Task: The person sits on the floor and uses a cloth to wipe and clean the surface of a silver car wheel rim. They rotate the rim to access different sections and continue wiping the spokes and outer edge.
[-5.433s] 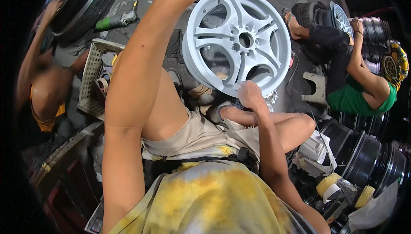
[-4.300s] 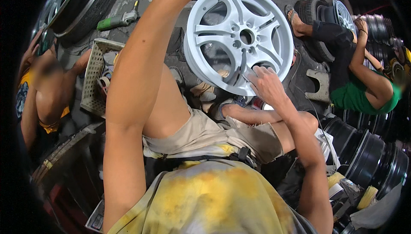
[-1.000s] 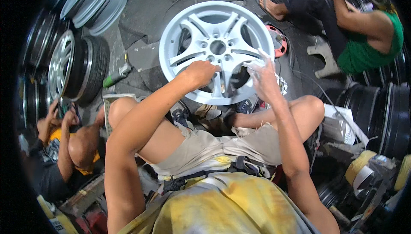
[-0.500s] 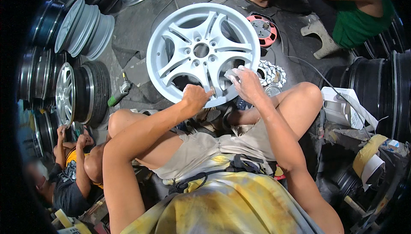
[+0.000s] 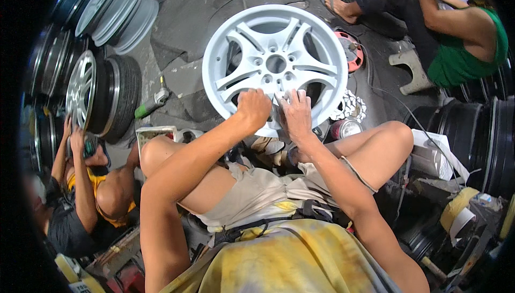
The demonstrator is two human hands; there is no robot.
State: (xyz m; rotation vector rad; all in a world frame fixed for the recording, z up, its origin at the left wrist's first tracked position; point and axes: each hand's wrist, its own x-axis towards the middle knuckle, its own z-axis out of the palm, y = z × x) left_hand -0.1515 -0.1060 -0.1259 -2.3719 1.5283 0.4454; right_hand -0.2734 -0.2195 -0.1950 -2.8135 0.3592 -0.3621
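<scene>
A pale grey-white alloy wheel point(image 5: 214, 70) lies face up in front of my knees, its spokes spread round a centre hole. My left hand point(image 5: 254, 112) is closed in a fist over the lower spokes, left of the middle. Whatever its curled fingers hold is hidden. Close beside it my right hand point(image 5: 296, 115) presses its bent, dust-whitened fingers onto the lower spoke. A small pale edge shows at those fingertips, too little to name.
Wheels stand stacked on the left point(image 5: 120, 17), one with a tyre point(image 5: 124, 100). A green angle grinder point(image 5: 153, 104) lies on the floor. By my right knee are a can point(image 5: 346, 128) and a white container point(image 5: 432, 156). Two people sit nearby, left point(image 5: 88, 207) and right point(image 5: 466, 41).
My right hand has come from the wheel's right side down onto the lower spoke beside my left. My left hand has shifted up and left on the wheel and curled. The whole view has shifted.
</scene>
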